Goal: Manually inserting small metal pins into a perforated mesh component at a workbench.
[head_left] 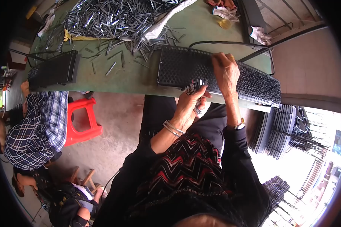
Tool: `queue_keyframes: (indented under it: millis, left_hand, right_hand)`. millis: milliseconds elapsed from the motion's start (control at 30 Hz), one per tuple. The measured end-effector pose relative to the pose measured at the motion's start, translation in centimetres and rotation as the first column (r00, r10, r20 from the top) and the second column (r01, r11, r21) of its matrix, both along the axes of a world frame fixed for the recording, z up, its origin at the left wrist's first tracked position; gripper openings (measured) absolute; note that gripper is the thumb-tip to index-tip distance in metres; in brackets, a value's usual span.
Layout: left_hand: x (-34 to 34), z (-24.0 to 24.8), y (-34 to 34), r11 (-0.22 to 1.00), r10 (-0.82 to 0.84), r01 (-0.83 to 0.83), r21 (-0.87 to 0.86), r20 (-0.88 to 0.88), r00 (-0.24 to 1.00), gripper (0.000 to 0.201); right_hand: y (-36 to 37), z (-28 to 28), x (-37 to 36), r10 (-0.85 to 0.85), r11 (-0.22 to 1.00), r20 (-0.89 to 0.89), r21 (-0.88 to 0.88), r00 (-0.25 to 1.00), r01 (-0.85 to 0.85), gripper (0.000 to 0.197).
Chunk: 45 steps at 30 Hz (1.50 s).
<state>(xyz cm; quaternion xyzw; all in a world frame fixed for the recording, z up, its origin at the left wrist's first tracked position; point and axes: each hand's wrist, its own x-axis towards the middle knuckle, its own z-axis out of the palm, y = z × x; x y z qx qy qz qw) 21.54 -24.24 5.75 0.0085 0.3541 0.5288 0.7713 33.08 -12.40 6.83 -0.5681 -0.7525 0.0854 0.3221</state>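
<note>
My left hand [187, 108] is closed around a bundle of thin metal strips [195, 87], held upright just in front of the table edge. Before me lies a long black perforated rack [180, 66] with a wire handle. Bare holes show on its left part, while small ends crowd the holes on its right part [259, 82]. My right hand [227, 73] is bent down over the rack's middle, fingers drawn together at the holes. Whatever those fingertips grip is hidden beneath them.
Behind the rack, a big heap of metal strips [113, 17] lies on the green table [136, 81], with loose ones scattered around. Another rack [53, 70] stands at left near a person in a checked top [30, 132]. A red stool [85, 121] and stacked racks [274, 130] flank me.
</note>
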Motion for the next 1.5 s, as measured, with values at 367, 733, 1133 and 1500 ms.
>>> queue_keyframes:
  millis: [367, 733, 1133, 1500]
  left_hand:
    - [0.1, -0.1, -0.3, 0.995, 0.095, -0.096, 0.029, 0.010, 0.995, 0.014]
    - [-0.3, 0.1, -0.5, 0.999, 0.018, -0.016, 0.051, -0.027, 0.999, 0.015]
    - [-0.8, 0.4, 0.1, 1.000, 0.029, -0.027, 0.013, -0.174, 0.984, 0.018]
    - [-0.9, -1.0, 0.2, 0.998, 0.063, -0.066, -0.024, -0.101, 0.993, 0.025]
  right_hand:
    - [0.0, 0.0, 0.2, -0.045, 0.999, 0.045, 0.005, 0.998, 0.045, 0.016]
    - [-2.5, 1.1, 1.8, 0.116, 0.954, -0.236, -0.245, 0.965, -0.174, 0.032]
    - [-4.3, 2.7, 1.2, 0.048, 0.641, -0.577, -0.608, 0.815, -0.468, 0.016]
    - [-2.2, 1.8, 0.0, -0.127, 0.955, -0.513, -0.294, 0.849, -0.035, 0.015]
